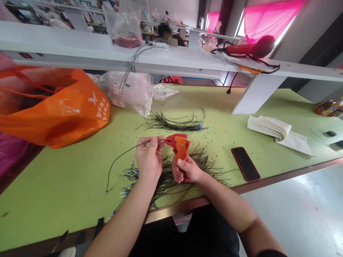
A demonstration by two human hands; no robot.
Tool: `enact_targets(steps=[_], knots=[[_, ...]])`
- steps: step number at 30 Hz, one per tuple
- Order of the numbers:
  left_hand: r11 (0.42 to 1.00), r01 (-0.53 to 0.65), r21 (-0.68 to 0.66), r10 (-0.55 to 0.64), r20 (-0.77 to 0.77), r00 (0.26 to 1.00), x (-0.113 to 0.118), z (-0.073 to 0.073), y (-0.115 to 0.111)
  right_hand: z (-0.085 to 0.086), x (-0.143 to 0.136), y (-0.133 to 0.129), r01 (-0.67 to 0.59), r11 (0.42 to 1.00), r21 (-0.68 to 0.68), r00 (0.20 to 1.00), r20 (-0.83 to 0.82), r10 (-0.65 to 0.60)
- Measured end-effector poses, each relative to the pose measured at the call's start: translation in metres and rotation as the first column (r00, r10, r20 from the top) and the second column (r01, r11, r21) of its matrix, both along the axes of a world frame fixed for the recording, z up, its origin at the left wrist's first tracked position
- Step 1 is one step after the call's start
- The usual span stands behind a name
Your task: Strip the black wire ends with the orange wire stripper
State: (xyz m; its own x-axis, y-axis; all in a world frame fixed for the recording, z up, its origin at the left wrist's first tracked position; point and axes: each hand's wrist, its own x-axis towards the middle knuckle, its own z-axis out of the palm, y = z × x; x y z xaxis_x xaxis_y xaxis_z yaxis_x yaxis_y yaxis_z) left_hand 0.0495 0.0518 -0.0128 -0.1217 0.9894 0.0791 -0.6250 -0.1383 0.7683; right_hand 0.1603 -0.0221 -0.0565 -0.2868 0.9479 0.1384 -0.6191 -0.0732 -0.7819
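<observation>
My left hand (150,157) pinches a thin black wire (117,159), whose tail curves down to the left and ends in a blue tip on the table. The wire's other end reaches the jaws of a red and orange wire stripper (181,144). Wrapped round the stripper's handles is my right hand (187,169). Beneath both hands lies a large pile of black wires (171,182), with blue and silver ends at its left. A smaller bundle of black wires (174,123) lies just behind the stripper, its blue ends to the right.
Short black scraps litter the green table (80,171). A phone (245,164) and folded papers (270,129) lie to the right. An orange bag (66,110) and clear plastic bags (131,89) stand at left. A red heat gun (252,48) rests on the white shelf (77,48).
</observation>
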Motion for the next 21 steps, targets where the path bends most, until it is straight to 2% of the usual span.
enact_targets(steps=[4, 9, 13, 16, 21], knots=[[1.000, -0.028, -0.013, 0.028, -0.032, 0.999, 0.002, -0.007, 0.005, -0.008, -0.001, 0.007, 0.100, 0.995, -0.010, 0.983, 0.158, -0.097], [0.996, -0.089, -0.022, 0.087, -0.088, 0.992, 0.006, -0.015, 0.011, -0.007, 0.002, 0.011, 0.155, 0.985, -0.075, 0.957, 0.261, -0.130], [0.992, -0.122, 0.024, 0.125, -0.153, 0.980, 0.009, -0.017, 0.009, -0.008, 0.002, 0.013, 0.221, 0.967, -0.126, 0.954, 0.236, -0.187], [0.986, -0.144, 0.078, 0.157, -0.198, 0.967, 0.011, -0.019, 0.006, -0.010, 0.003, 0.014, 0.236, 0.966, -0.104, 0.959, 0.184, -0.214], [0.984, -0.167, 0.069, 0.177, -0.171, 0.969, 0.009, -0.018, 0.009, -0.004, 0.010, 0.012, 0.142, 0.984, -0.105, 0.987, 0.094, -0.132]])
